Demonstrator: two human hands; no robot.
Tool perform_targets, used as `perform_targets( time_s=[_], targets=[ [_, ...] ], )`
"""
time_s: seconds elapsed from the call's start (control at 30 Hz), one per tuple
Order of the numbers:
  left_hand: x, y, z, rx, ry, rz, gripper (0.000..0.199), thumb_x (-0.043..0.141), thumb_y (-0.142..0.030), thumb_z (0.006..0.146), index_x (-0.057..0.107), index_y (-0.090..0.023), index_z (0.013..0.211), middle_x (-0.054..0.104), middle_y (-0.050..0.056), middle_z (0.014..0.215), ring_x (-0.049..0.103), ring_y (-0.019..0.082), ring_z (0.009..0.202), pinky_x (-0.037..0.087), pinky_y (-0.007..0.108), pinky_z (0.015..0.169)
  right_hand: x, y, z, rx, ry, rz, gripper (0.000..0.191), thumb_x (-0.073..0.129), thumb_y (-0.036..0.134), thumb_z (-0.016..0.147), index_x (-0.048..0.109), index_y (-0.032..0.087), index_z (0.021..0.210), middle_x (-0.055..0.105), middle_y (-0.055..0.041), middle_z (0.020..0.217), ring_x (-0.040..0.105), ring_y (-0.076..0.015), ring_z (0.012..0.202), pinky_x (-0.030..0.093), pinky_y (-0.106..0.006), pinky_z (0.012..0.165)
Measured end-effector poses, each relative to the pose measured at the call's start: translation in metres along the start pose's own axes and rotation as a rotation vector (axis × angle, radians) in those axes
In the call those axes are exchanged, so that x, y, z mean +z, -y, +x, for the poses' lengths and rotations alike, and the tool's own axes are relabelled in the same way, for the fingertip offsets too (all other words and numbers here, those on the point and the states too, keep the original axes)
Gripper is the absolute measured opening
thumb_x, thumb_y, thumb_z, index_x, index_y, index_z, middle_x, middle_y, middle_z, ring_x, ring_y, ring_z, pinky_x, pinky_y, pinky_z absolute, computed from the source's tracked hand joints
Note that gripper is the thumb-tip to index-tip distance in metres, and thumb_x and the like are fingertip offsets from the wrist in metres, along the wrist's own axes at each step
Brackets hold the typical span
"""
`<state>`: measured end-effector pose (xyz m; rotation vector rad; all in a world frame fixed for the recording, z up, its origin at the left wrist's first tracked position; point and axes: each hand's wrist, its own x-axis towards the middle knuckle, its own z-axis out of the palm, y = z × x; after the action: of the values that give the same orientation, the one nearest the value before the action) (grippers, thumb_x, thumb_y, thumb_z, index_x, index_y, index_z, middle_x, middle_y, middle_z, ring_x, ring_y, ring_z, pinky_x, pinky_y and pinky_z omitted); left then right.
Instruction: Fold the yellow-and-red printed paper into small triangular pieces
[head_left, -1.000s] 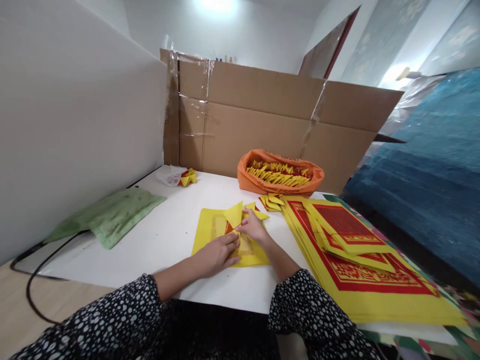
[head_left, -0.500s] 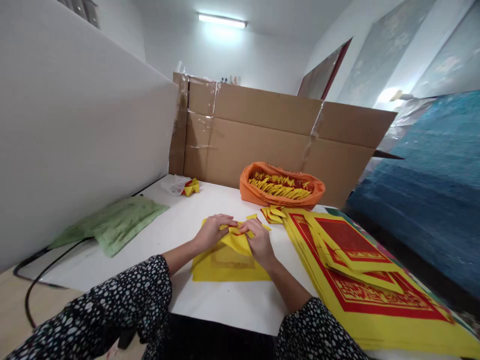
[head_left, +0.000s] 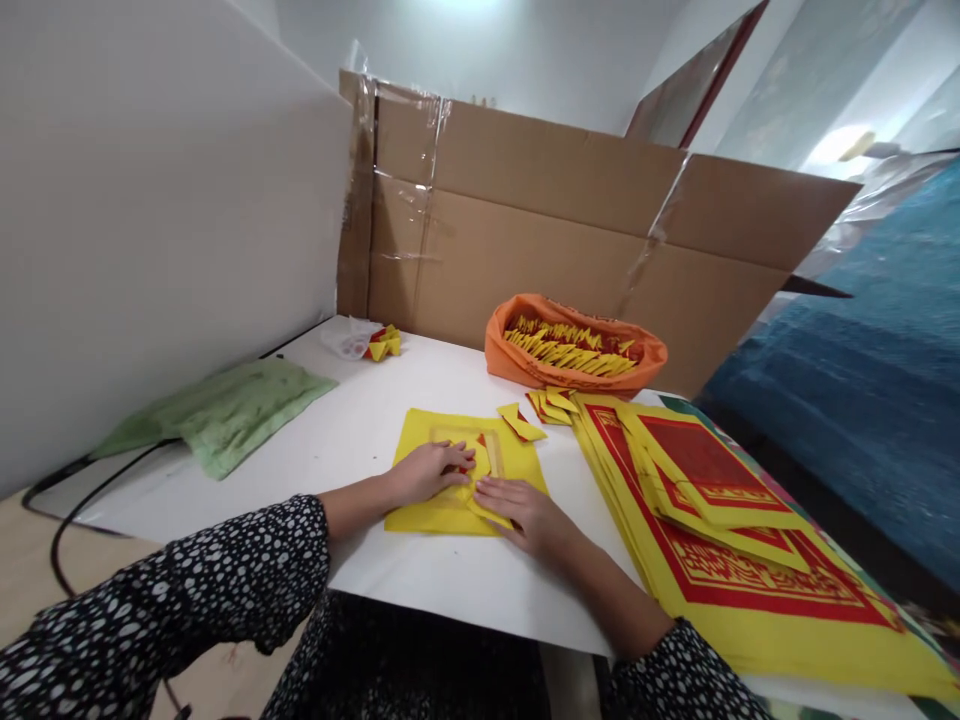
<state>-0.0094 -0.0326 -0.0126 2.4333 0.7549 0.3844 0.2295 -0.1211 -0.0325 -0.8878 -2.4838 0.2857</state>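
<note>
On the white table lies a yellow paper sheet (head_left: 412, 515), with a smaller folded yellow and red piece (head_left: 482, 462) on top of it. My left hand (head_left: 431, 472) presses on that piece from the left, fingers bent together. From the right, my right hand (head_left: 523, 510) lies over its lower part, fingers side by side and pointing left. The fingers partly hide the folded piece. One finished-looking folded paper (head_left: 521, 424) rests at the sheet's upper right corner.
An orange bag (head_left: 504, 362) full of folded papers stands behind, before a cardboard wall (head_left: 525, 180). More folded papers (head_left: 552, 405) lie near it. Large red and yellow sheets (head_left: 750, 640) are stacked at right. A green cloth (head_left: 240, 400) and black cable (head_left: 75, 540) are at left.
Both hands have come down and nearer from the sheet's far edge. The folded piece, held up between the fingers before, now lies flatter under them. The view has tilted downward.
</note>
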Motion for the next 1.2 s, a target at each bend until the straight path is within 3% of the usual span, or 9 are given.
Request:
perform_targets(
  time_s=[0.13, 0.23, 0.33, 0.47, 0.57, 0.73, 0.87, 0.97, 1.2],
  targets=[
    [0.002, -0.001, -0.002, 0.028, 0.064, 0.038, 0.050, 0.068, -0.037, 0.085, 0.057, -0.018, 0.131, 0.047, 0.013, 0.144, 0.033, 0.028, 0.141, 0.026, 0.045, 0.116, -0.003, 0.002, 0.002, 0.122, -0.043, 0.169, 0.031, 0.055, 0.022, 0.092, 0.067, 0.027, 0.121, 0.068, -0.0044, 0.121, 0.061, -0.0211, 0.117, 0.046, -0.039, 0.102],
    [-0.002, 0.001, -0.005, 0.075, 0.097, 0.030, 0.053, 0.068, -0.038, 0.085, 0.055, -0.020, 0.133, 0.042, 0.013, 0.148, 0.029, 0.030, 0.143, 0.025, 0.047, 0.116, -0.006, 0.002, 0.012, 0.344, -0.147, 0.262, 0.018, 0.061, 0.028, 0.088, 0.075, 0.027, 0.098, 0.077, -0.0013, 0.094, 0.070, -0.0204, 0.087, 0.052, -0.032, 0.081],
    [-0.009, 0.003, -0.005, 0.068, 0.128, -0.019, 0.048, 0.071, -0.032, 0.082, 0.059, -0.023, 0.127, 0.041, 0.012, 0.149, 0.030, 0.031, 0.142, 0.026, 0.048, 0.114, -0.006, 0.000, 0.029, 0.533, -0.236, 0.285, 0.018, 0.060, 0.033, 0.086, 0.070, 0.023, 0.075, 0.069, 0.0024, 0.067, 0.060, -0.0158, 0.062, 0.043, -0.026, 0.060],
    [-0.019, 0.002, -0.002, 0.030, 0.181, -0.197, 0.024, 0.061, -0.025, 0.086, 0.066, -0.023, 0.109, 0.050, 0.004, 0.144, 0.034, 0.026, 0.141, 0.031, 0.039, 0.112, 0.000, -0.007, 0.050, 0.650, -0.329, 0.274, 0.030, 0.057, 0.034, 0.083, 0.046, 0.022, 0.059, 0.045, 0.0061, 0.052, 0.042, -0.0129, 0.053, 0.028, -0.025, 0.051],
    [-0.017, -0.005, 0.000, -0.042, 0.076, -0.299, 0.016, 0.058, -0.032, 0.087, 0.069, -0.021, 0.088, 0.064, 0.004, 0.128, 0.049, 0.024, 0.130, 0.040, 0.032, 0.103, 0.003, -0.014, 0.058, 0.668, -0.326, 0.293, 0.033, 0.059, 0.032, 0.079, 0.037, 0.022, 0.056, 0.038, 0.0068, 0.051, 0.037, -0.0124, 0.052, 0.024, -0.025, 0.050],
    [-0.003, -0.012, 0.005, -0.171, -0.156, -0.293, 0.026, 0.070, -0.038, 0.073, 0.062, -0.017, 0.060, 0.064, 0.008, 0.117, 0.062, 0.025, 0.103, 0.046, 0.033, 0.088, 0.004, -0.021, 0.059, 0.688, -0.311, 0.345, 0.034, 0.060, 0.033, 0.077, 0.035, 0.022, 0.056, 0.034, 0.0077, 0.050, 0.033, -0.0112, 0.051, 0.024, -0.025, 0.050],
    [-0.001, -0.011, 0.009, -0.178, -0.162, -0.282, 0.022, 0.071, -0.034, 0.071, 0.061, -0.018, 0.060, 0.063, 0.008, 0.111, 0.062, 0.024, 0.096, 0.046, 0.035, 0.086, 0.006, -0.020, 0.053, 0.699, -0.327, 0.418, 0.017, 0.062, 0.034, 0.076, 0.053, 0.022, 0.083, 0.045, 0.0081, 0.060, 0.045, -0.0124, 0.056, 0.035, -0.024, 0.054],
    [-0.001, -0.010, 0.009, -0.154, -0.184, -0.276, 0.025, 0.072, -0.030, 0.069, 0.055, -0.018, 0.056, 0.063, 0.007, 0.107, 0.063, 0.023, 0.093, 0.046, 0.035, 0.083, 0.009, -0.013, 0.050, 0.705, -0.401, 0.436, 0.035, 0.064, 0.029, 0.073, 0.053, 0.022, 0.106, 0.050, 0.0070, 0.069, 0.053, -0.0138, 0.063, 0.042, -0.026, 0.063],
    [-0.001, -0.009, 0.008, -0.155, -0.170, -0.309, 0.031, 0.071, -0.033, 0.071, 0.049, -0.017, 0.056, 0.062, 0.009, 0.109, 0.062, 0.022, 0.092, 0.048, 0.036, 0.082, 0.014, -0.003, 0.052, 0.659, -0.513, 0.303, 0.027, 0.065, 0.031, 0.076, 0.049, 0.022, 0.097, 0.052, 0.0031, 0.077, 0.054, -0.0156, 0.066, 0.047, -0.032, 0.067]
  ],
)
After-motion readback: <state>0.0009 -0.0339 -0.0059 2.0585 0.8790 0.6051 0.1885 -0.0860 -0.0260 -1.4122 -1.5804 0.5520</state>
